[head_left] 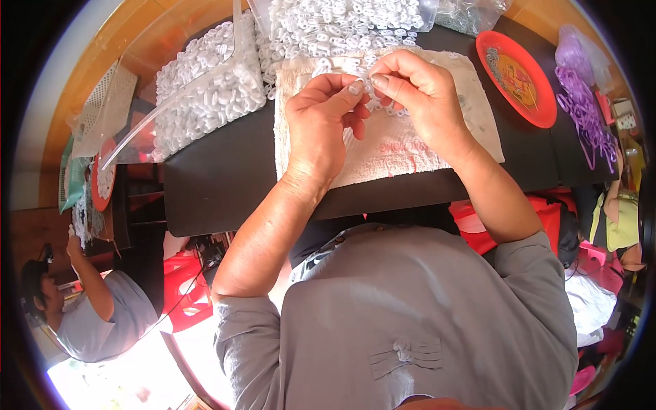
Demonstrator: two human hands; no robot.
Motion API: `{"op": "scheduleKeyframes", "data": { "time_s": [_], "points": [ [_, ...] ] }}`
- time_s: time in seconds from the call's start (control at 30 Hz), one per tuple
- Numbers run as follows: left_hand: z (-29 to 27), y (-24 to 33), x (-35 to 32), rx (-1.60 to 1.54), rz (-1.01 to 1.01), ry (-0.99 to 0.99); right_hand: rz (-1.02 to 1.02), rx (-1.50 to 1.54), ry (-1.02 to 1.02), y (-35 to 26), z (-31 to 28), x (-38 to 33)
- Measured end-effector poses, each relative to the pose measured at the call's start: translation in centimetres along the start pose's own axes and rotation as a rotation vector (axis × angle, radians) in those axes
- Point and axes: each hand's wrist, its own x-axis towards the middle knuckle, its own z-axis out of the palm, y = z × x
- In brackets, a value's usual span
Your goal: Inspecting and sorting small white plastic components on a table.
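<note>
My left hand (320, 121) and my right hand (425, 97) meet over a cream towel (321, 171) on the dark table. Thumb and fingertips of both are pinched together on a small white plastic piece (364, 83), mostly hidden between them. More small white oval pieces (324, 66) lie on the towel just beyond my hands and partly under them. A large heap of the same white pieces (335, 27) spreads out behind the towel.
A clear bag (205, 102) of white pieces lies at the left. On the right are a red oval plate (549, 113) with small metal bits and some purple ribbon (589, 116). Another person (109, 307) works at the far left. The dark table (225, 195) ends near my body.
</note>
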Motion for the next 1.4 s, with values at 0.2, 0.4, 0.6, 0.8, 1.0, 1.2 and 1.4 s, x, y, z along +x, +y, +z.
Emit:
{"op": "scheduleKeyframes", "data": {
  "time_s": [0.2, 0.4, 0.6, 0.8, 1.0, 1.2, 1.4],
  "points": [
    [0.1, -0.1, -0.1, 0.011, 0.003, 0.012, -0.103, -0.099, -0.011, 0.5, -0.1, 0.1],
    [0.1, 0.1, -0.2, 0.022, 0.007, 0.027, -0.118, -0.073, 0.049, 0.4, 0.2, 0.1],
    [0.2, 0.1, -0.4, 0.035, 0.015, 0.031, -0.186, -0.184, 0.020, 0.6, 0.0, 0.1],
    [0.5, 0.2, -0.5, 0.030, 0.030, 0.063, -0.219, -0.205, 0.039, 0.9, 0.1, 0.2],
    [0.4, 0.1, -0.5, 0.063, 0.026, 0.055, -0.206, -0.215, 0.018, 0.6, 0.2, 0.0],
    [0.6, -0.2, -0.7, 0.045, 0.045, 0.067, -0.224, -0.237, 0.002, 0.7, 0.3, -0.4],
    [0.4, -0.3, -0.6, 0.034, 0.065, 0.100, -0.190, -0.169, 0.031, 1.2, 1.4, -0.2]
  ]
}}
